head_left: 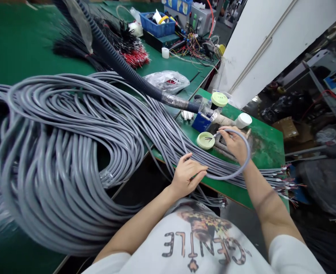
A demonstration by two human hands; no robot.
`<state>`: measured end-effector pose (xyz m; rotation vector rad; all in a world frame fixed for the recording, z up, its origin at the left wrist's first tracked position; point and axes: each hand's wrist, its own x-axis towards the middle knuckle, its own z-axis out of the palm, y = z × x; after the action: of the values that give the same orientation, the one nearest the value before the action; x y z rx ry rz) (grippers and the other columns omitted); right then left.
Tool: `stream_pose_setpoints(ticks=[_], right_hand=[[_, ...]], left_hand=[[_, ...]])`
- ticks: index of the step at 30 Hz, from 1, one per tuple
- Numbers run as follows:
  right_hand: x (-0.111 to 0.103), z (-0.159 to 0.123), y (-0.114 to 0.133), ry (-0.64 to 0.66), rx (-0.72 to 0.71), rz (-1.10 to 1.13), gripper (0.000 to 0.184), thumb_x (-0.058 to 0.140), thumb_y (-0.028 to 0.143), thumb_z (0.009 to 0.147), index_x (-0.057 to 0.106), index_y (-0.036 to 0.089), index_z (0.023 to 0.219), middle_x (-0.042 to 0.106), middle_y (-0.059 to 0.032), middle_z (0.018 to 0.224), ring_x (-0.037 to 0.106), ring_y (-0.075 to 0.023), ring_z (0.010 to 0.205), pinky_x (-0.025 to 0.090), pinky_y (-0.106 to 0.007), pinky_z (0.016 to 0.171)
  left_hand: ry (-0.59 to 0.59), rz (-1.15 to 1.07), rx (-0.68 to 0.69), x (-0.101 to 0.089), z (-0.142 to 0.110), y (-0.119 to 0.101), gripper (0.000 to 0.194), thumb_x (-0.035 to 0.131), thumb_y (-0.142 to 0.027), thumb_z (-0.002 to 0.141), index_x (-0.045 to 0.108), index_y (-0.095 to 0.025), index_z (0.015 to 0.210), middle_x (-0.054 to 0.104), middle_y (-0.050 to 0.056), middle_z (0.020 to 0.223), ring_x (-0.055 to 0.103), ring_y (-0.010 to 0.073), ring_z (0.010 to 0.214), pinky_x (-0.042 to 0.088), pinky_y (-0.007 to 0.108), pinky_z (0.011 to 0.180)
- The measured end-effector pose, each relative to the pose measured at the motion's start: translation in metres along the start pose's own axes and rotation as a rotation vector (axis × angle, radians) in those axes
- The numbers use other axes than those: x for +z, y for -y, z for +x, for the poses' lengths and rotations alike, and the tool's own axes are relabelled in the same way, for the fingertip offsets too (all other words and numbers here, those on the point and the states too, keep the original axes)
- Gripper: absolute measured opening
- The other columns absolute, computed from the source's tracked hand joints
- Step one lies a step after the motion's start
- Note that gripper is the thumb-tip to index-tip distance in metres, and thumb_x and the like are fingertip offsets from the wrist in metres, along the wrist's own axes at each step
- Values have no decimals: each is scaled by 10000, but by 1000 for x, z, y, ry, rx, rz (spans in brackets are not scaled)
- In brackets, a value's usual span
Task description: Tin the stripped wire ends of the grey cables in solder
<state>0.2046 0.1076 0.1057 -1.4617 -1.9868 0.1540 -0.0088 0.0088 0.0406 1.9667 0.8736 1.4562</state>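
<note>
My right hand [234, 144] is closed in a pinch on a grey cable [248, 152] near its stripped end. From the fingers the cable bends in a loop back toward my left side. Its thin dark wire tips [209, 138] are over a small pale green lid-like dish [202, 144], reaching into it. My left hand [188, 172] is at the near edge of the cable bundle [179, 146], fingers apart and slightly bent. The looped cable passes by its fingertips; whether they touch it is hard to tell.
A big coil of grey cables [56, 160] covers the left. A dark ribbed hose [122, 72] hangs across, ending near a blue box [201, 123]. A green-lidded jar [219, 99] and white-lidded tub [243, 120] stand behind. Stripped cable ends [284, 180] lie at right.
</note>
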Motion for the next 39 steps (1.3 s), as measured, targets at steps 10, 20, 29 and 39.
stream_pose_setpoints(ticks=[10,20,29,39], right_hand=[[16,8,-1,54,-45,-146,217,544,405,905,704,260,912,714,-18,875,606,-212,817,401,-344,782],[18,12,-1,53,-64,-175,207,550,382,904,711,255,877,708,-16,835,596,-207,782,387,-350,776],[-49,6,-27,-78,-16,-297,220,543,368,901,708,223,890,717,-48,868,620,-235,841,400,-370,807],[-51,-7,-94,-72,121,-448,259,509,362,892,717,209,901,728,-57,843,622,-221,815,402,-310,730]], left_hand=[[8,13,-9,-1,-2,1,137,574,-216,868,695,-212,934,747,21,802,673,153,760,341,438,1065],[-11,-8,4,-1,-2,3,149,598,-190,849,691,-221,961,744,12,806,674,147,761,337,433,1063],[-6,17,89,2,7,2,199,630,-154,820,671,-218,1005,748,14,863,683,155,831,320,432,1078],[31,77,115,15,18,1,163,601,-194,856,665,-217,1004,752,21,926,686,155,893,302,441,1106]])
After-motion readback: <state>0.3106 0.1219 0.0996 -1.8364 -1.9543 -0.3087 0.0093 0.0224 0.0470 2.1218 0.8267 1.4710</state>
